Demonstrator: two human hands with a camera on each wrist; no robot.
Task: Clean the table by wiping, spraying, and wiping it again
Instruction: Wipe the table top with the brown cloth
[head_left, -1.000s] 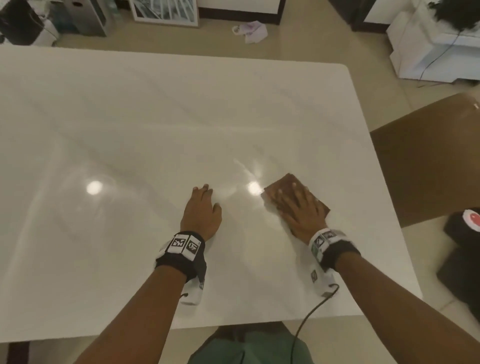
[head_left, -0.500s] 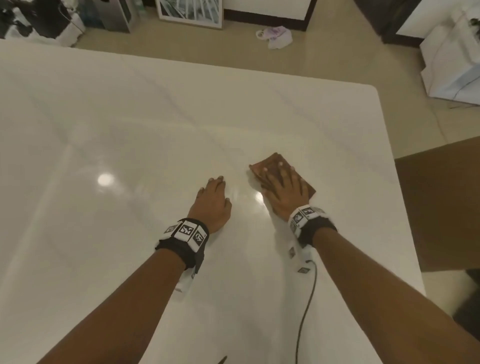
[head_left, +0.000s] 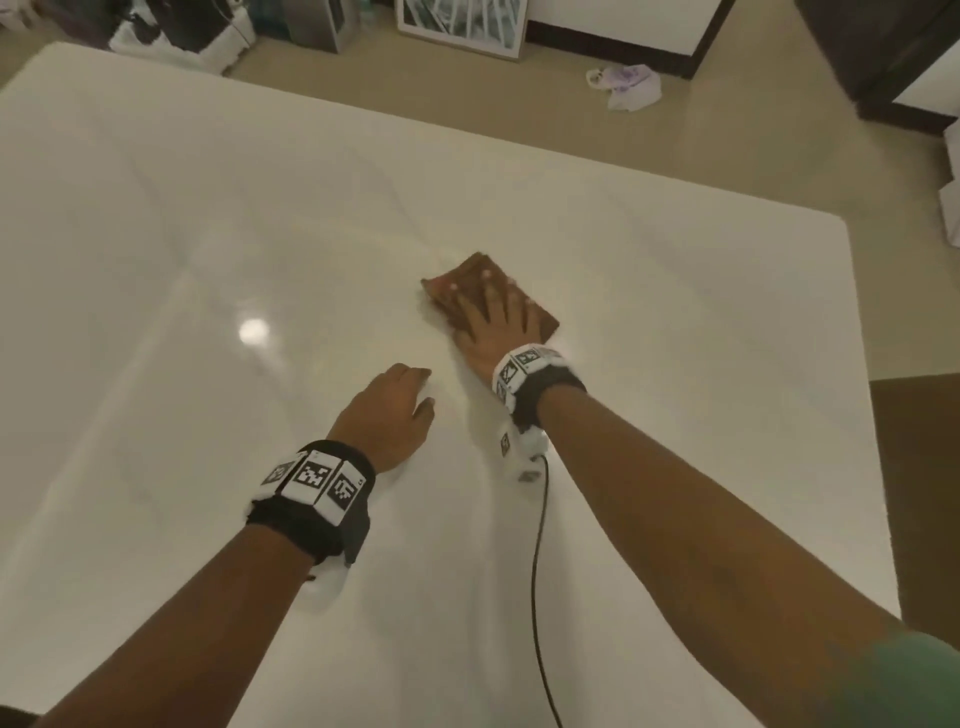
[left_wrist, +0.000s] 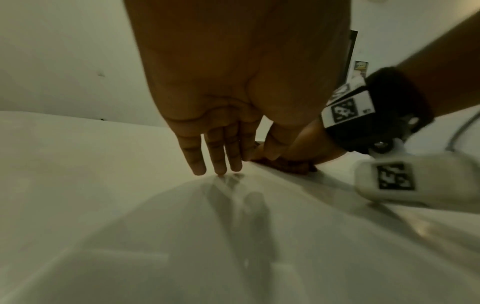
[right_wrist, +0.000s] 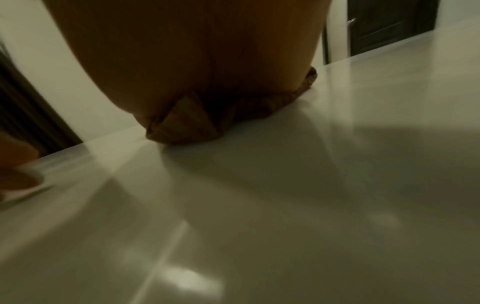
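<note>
Out past the middle of the worktop (head_left: 649, 312) now: the right hand (head_left: 493, 327) has pushed the brown cloth (head_left: 470, 275) well forward, away from the near edge where it was a second ago, and a little to the person's left. Fingers flat and spread, palm pressing the cloth down, nothing gripped; the right wrist view shows the cloth (right_wrist: 197, 125) bunching up under the heel of the palm. The left hand (head_left: 387, 415) has hardly moved relative to the body. It sits behind and to the left of the cloth, holding nothing, and the left wrist view shows straight fingertips (left_wrist: 198, 166) touching the surface, bracing the lean.

So this reads as a long away stroke, a wiping pass still under way. Which pass, first or last, I can't say; no spray bottle is in view, and I see no wet streaks or droplets.

The surface is glossy white stone with faint veining, and a ceiling light reflection (head_left: 253, 330) glares left of the hands. A black cable (head_left: 535, 571) trails from the right wrist unit across the near side. Beyond the far edge is a beige tiled floor, with a framed picture (head_left: 462, 23) leaning there, a pale crumpled rag (head_left: 631, 85) and dark cabinet bases.
</note>
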